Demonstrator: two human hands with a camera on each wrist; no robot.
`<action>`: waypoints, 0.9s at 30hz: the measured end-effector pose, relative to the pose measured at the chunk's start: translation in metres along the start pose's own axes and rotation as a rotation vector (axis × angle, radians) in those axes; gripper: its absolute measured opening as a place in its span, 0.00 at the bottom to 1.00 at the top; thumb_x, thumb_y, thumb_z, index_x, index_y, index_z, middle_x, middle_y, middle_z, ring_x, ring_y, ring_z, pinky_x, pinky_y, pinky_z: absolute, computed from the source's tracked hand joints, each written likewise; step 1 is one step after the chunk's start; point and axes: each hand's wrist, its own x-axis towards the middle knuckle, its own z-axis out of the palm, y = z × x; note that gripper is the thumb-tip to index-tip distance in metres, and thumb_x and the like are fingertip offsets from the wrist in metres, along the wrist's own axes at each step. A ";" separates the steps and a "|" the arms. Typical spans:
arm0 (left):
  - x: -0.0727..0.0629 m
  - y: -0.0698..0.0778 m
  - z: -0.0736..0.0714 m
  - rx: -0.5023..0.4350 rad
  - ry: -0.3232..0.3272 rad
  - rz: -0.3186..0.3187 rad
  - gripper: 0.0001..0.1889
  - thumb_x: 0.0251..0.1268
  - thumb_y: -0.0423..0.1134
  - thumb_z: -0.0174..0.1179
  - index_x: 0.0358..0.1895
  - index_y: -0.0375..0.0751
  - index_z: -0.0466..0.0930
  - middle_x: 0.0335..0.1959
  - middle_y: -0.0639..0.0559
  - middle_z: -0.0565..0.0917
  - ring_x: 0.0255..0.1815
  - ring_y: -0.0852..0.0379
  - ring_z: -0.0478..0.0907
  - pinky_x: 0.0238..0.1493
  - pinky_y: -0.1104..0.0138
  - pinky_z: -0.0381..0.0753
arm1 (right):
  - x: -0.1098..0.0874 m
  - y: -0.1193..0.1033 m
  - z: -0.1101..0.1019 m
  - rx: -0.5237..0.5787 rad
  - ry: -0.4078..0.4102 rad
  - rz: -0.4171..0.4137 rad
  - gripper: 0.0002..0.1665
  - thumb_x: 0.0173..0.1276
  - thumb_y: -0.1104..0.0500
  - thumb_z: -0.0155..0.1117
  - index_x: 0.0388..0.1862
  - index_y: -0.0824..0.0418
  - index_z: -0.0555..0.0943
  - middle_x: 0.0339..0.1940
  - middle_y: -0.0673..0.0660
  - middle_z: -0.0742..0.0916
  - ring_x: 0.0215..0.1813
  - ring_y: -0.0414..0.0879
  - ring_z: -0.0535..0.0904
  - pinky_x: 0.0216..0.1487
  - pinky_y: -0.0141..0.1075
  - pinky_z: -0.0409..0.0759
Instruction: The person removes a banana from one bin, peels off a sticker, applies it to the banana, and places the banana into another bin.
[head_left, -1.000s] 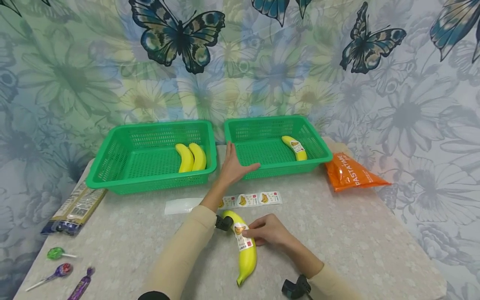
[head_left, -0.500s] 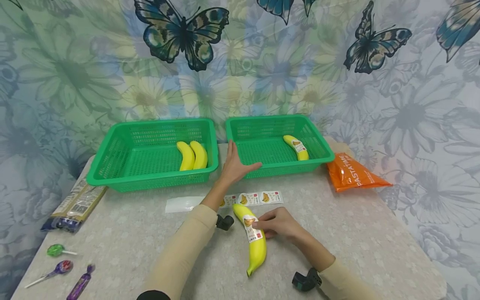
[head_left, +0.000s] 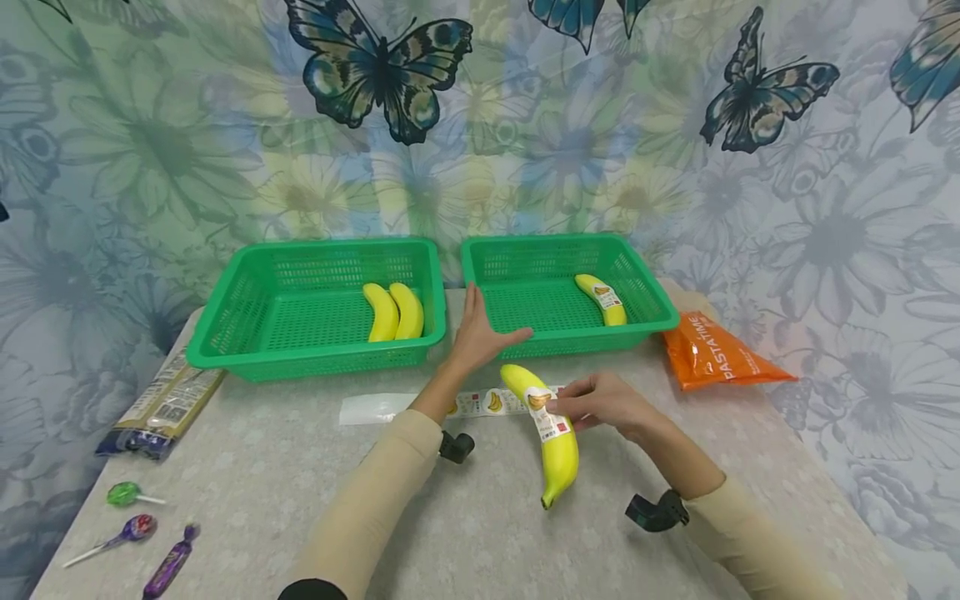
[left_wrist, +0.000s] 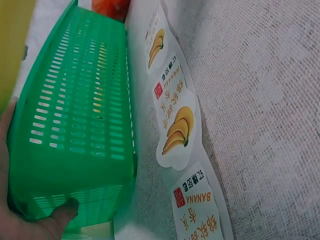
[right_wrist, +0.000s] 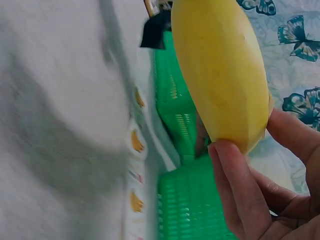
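Observation:
A yellow banana [head_left: 561, 458] with a white banana-print label [head_left: 551, 425] is pinched between the thumb and fingers of my right hand [head_left: 611, 406]. It is held up over the table, and in the right wrist view the same banana [right_wrist: 220, 70] shows its unlabelled side. My left hand [head_left: 478, 340] lies at the near left corner of the right green basket [head_left: 600, 340], fingers straight and thumb spread along the front. One labelled banana [head_left: 609, 304] lies inside that basket. Below, a strip of banana stickers [head_left: 390, 408] is partly hidden behind my left forearm and the held banana.
The left green basket [head_left: 315, 365] holds two bananas [head_left: 408, 312] without visible labels. An orange bag [head_left: 720, 354] lies right of the baskets. On the left are a gold-and-blue packet [head_left: 165, 408], a green lollipop [head_left: 123, 493], a purple lollipop [head_left: 137, 528] and a purple wrapped candy [head_left: 171, 567].
My right hand has carried the banana up and to the right, toward the right basket. My left hand stays by the basket corner. The head view has shifted slightly.

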 end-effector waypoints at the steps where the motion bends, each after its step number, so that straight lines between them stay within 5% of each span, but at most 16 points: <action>1: 0.000 0.000 0.000 0.002 0.000 -0.002 0.65 0.51 0.67 0.65 0.79 0.43 0.28 0.81 0.54 0.26 0.81 0.39 0.42 0.73 0.40 0.58 | 0.001 -0.005 -0.005 -0.006 -0.006 -0.006 0.30 0.60 0.49 0.72 0.53 0.71 0.82 0.46 0.61 0.88 0.37 0.44 0.87 0.43 0.41 0.87; 9: 0.002 0.000 0.000 0.019 0.023 0.004 0.63 0.52 0.58 0.69 0.78 0.37 0.31 0.81 0.51 0.29 0.80 0.39 0.44 0.73 0.43 0.61 | 0.017 -0.048 -0.054 -0.125 -0.042 -0.039 0.31 0.62 0.47 0.71 0.56 0.69 0.81 0.49 0.59 0.88 0.43 0.46 0.87 0.51 0.45 0.86; 16: 0.002 0.000 0.002 -0.029 0.001 -0.001 0.68 0.48 0.67 0.68 0.78 0.43 0.27 0.81 0.54 0.26 0.81 0.41 0.41 0.74 0.44 0.61 | 0.045 -0.077 -0.094 -0.219 -0.054 -0.030 0.37 0.63 0.46 0.69 0.62 0.70 0.76 0.60 0.66 0.82 0.49 0.50 0.86 0.54 0.44 0.84; 27: 0.002 -0.004 -0.001 -0.006 0.007 0.001 0.67 0.48 0.67 0.68 0.79 0.43 0.28 0.81 0.54 0.27 0.81 0.43 0.41 0.73 0.45 0.63 | 0.096 -0.102 -0.148 -0.328 -0.077 0.007 0.35 0.66 0.47 0.67 0.65 0.68 0.74 0.68 0.68 0.75 0.52 0.46 0.83 0.61 0.46 0.80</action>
